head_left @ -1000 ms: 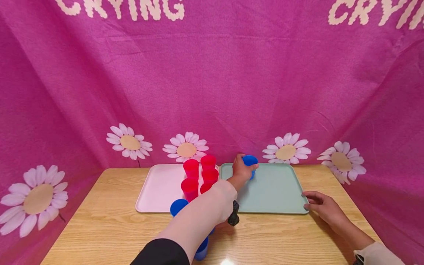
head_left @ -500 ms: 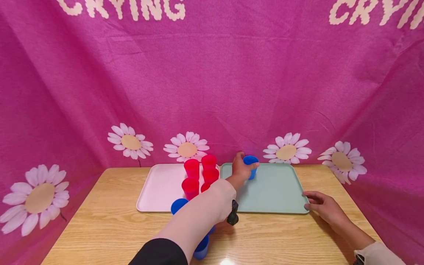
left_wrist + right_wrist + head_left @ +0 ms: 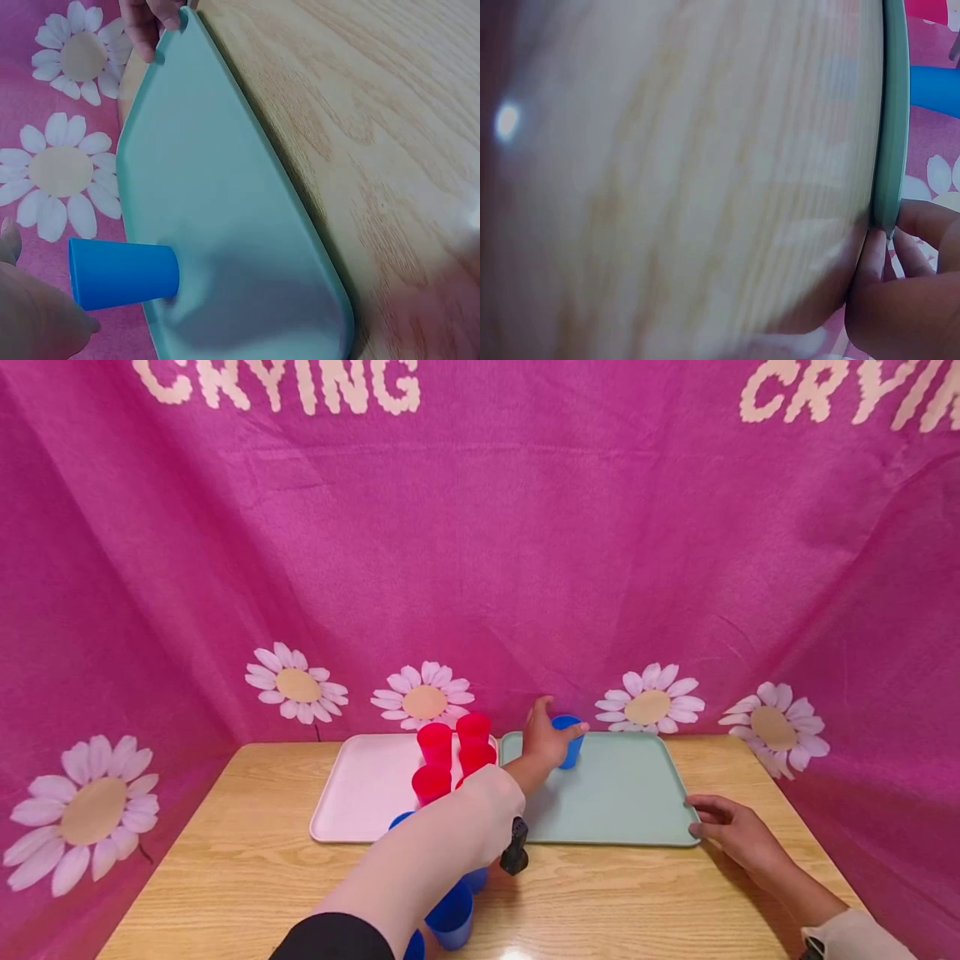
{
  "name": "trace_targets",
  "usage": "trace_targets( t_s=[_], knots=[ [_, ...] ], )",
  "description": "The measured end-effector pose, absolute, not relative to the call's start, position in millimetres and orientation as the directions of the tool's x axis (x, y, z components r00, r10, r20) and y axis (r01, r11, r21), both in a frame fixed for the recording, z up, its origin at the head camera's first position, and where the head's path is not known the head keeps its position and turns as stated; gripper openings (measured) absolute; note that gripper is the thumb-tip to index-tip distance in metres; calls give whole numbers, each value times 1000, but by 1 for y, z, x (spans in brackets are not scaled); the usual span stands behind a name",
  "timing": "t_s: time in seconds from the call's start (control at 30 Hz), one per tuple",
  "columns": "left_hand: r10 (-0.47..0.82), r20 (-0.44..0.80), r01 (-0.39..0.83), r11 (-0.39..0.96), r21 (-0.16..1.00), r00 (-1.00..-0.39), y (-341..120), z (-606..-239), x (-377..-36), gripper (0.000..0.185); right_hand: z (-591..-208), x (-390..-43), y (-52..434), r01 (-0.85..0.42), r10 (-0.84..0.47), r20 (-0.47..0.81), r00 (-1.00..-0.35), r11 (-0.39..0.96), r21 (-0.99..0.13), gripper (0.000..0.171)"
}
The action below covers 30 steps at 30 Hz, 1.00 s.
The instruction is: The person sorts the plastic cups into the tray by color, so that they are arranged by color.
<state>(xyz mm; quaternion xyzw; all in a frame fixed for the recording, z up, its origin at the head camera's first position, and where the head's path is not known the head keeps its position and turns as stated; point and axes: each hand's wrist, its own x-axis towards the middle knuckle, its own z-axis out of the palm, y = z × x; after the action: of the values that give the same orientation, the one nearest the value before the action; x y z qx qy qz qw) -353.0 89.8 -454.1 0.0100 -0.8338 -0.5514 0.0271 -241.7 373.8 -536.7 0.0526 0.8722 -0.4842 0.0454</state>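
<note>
My left hand [image 3: 545, 742] is beside a blue cup [image 3: 572, 754], its thumb and fingers spread apart. The cup stands upright near the back left of a green tray [image 3: 622, 797]. In the left wrist view, the left hand [image 3: 41, 315] is by the rim of the blue cup [image 3: 124, 274] and does not grip it. My right hand [image 3: 738, 833] pinches the right edge of the green tray. The right wrist view has the right hand's fingers [image 3: 919, 255] and thumb around the end of the tray [image 3: 894, 135].
A pink tray [image 3: 360, 802] adjoins on the left, with several red cups [image 3: 432, 785] standing on its right half. Several blue cups [image 3: 450, 914] stand on the wooden table [image 3: 600, 902] in front, partly hidden by my left forearm. A magenta curtain [image 3: 510, 568] hangs behind.
My left hand's fingers have opened away from the blue cup and the forearm has shifted slightly left. The cup stays on the green tray. The right hand keeps its place.
</note>
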Motion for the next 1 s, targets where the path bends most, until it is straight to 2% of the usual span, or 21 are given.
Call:
trace_targets(
  t_s=[0.2, 0.57, 1.0],
  knots=[
    [-12, 33, 25, 405, 914, -999, 84, -449, -345, 75, -535, -240, 372, 137, 51, -130, -990, 537, -833, 53],
    [121, 139, 176, 400, 899, -983, 65, -430, -322, 72, -537, -240, 374, 133, 43, -129, -991, 516, -846, 54],
    [277, 122, 212, 323, 922, -953, 22, -409, -286, 73, -537, -242, 374, 152, 55, -145, -988, 531, -834, 55]
  ],
)
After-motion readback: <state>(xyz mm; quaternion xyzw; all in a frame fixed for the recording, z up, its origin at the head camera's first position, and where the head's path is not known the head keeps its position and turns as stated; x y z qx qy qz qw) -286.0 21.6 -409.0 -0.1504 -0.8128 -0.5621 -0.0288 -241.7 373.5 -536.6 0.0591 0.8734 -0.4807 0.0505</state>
